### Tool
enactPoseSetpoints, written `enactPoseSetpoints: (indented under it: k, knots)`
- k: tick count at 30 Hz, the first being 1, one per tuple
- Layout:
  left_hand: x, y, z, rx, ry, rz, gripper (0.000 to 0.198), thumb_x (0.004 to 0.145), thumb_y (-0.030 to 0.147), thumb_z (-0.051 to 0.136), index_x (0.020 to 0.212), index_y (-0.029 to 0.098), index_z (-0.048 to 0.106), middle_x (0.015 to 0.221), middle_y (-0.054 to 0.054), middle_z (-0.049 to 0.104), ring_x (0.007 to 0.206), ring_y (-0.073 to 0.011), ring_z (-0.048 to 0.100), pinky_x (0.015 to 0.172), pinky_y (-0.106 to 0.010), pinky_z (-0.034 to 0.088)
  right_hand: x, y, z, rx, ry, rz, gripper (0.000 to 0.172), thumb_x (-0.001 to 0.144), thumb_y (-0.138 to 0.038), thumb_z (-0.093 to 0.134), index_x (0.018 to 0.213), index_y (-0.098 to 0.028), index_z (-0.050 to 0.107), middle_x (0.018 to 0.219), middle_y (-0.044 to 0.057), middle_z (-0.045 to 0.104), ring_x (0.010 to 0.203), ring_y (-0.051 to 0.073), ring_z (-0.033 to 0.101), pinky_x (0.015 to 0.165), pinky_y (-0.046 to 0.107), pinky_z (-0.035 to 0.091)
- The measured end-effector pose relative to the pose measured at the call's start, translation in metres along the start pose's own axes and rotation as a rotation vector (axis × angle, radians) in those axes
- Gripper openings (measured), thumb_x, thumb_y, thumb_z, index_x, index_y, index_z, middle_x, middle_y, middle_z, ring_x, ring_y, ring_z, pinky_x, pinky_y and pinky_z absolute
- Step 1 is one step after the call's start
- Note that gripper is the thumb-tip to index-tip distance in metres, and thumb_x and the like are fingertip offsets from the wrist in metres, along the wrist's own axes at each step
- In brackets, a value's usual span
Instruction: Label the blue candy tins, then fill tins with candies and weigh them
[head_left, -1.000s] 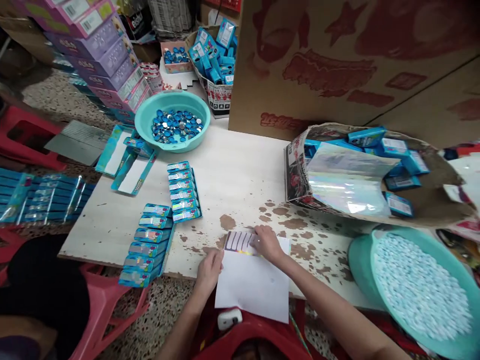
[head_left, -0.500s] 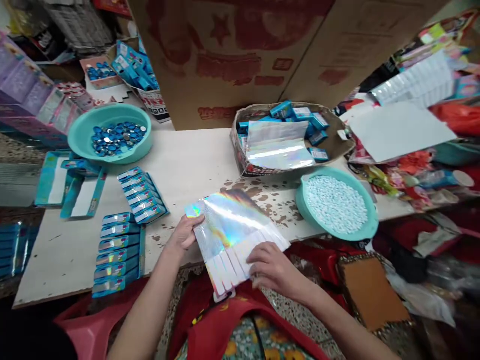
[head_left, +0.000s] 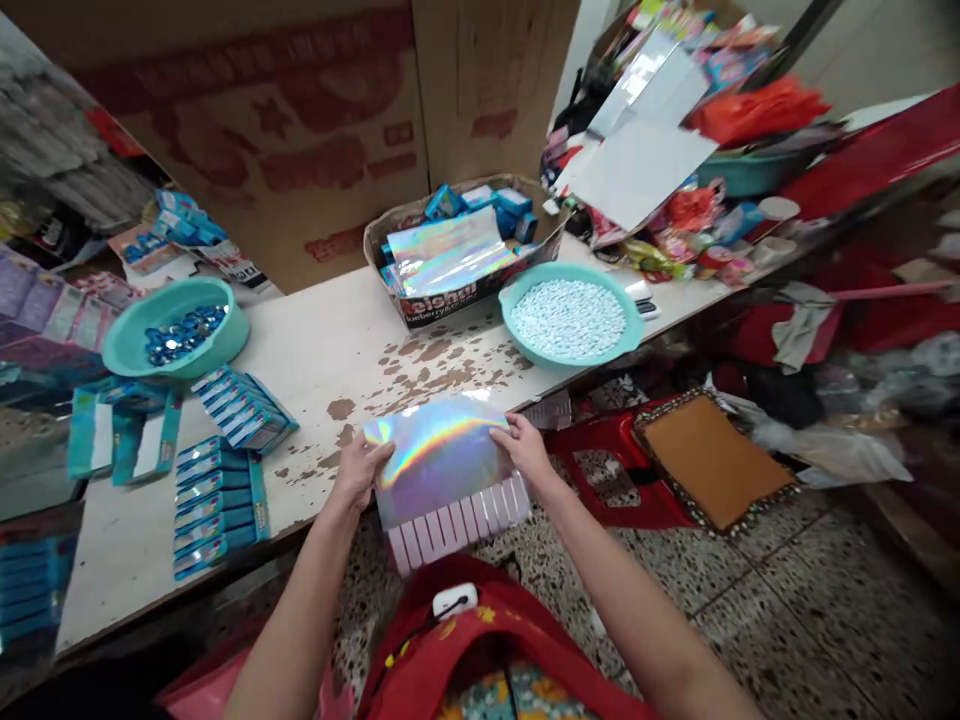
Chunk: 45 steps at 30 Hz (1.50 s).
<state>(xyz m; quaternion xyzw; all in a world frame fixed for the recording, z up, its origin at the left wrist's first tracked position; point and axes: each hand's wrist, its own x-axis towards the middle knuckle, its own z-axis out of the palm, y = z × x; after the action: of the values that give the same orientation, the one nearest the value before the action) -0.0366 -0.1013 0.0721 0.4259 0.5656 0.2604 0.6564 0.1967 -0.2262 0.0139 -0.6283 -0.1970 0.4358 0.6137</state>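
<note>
I hold a shiny holographic sheet [head_left: 439,460] over the near edge of the worn table [head_left: 330,340]. Its lower edge is cut into several white strips. My left hand [head_left: 360,472] grips the sheet's left edge, fingers closed on it. My right hand [head_left: 523,450] pinches the upper right corner. Both forearms reach in from the bottom of the view.
A teal basin of blue caps [head_left: 174,328] sits at the left, with rows of blue packs [head_left: 217,500] near it. A carton of blue boxes and holographic sheets [head_left: 450,255] and a teal basin of white pieces [head_left: 570,318] stand behind. Red stools [head_left: 622,470] and clutter fill the right.
The sheet was turned from white side up to shiny side up and lifted toward me. My right hand moved from the bottom strips to the top right corner. The view swung right.
</note>
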Motion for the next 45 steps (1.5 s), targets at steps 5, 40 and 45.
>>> enactPoseSetpoints:
  k: [5, 40, 45]
  knots:
    - [-0.056, 0.006, 0.031, 0.019, -0.051, 0.179, 0.078, 0.063, 0.034, 0.073, 0.133, 0.025, 0.039, 0.081, 0.0, 0.068, 0.071, -0.0147, 0.064, 0.06, -0.024, 0.05, -0.057, -0.027, -0.048, 0.0, 0.175, -0.033, 0.052, 0.066, -0.042, 0.073, 0.105, -0.02, 0.047, 0.076, 0.003, 0.067, 0.065, 0.022, 0.064, 0.055, 0.03, 0.051]
    - [-0.149, 0.043, 0.046, 0.772, -0.004, 0.768, 0.021, 0.081, 0.036, 0.05, 0.08, 0.02, 0.065, 0.082, -0.001, 0.064, 0.081, -0.0156, 0.057, 0.078, -0.027, 0.044, -0.131, -0.107, -0.1, -0.834, 0.135, -0.848, 0.029, 0.086, -0.046, 0.056, 0.087, -0.021, 0.071, 0.116, 0.011, 0.054, 0.104, 0.027, 0.049, 0.091, 0.044, 0.039]
    - [-0.17, 0.036, 0.095, 0.985, -0.235, 0.921, 0.028, 0.086, 0.036, 0.041, 0.079, 0.022, 0.064, 0.077, -0.001, 0.066, 0.074, -0.0145, 0.058, 0.07, -0.024, 0.042, -0.154, -0.118, -0.061, -0.998, -0.163, -0.838, 0.033, 0.082, -0.029, 0.064, 0.115, -0.025, 0.061, 0.107, 0.005, 0.065, 0.104, 0.026, 0.055, 0.103, 0.044, 0.028]
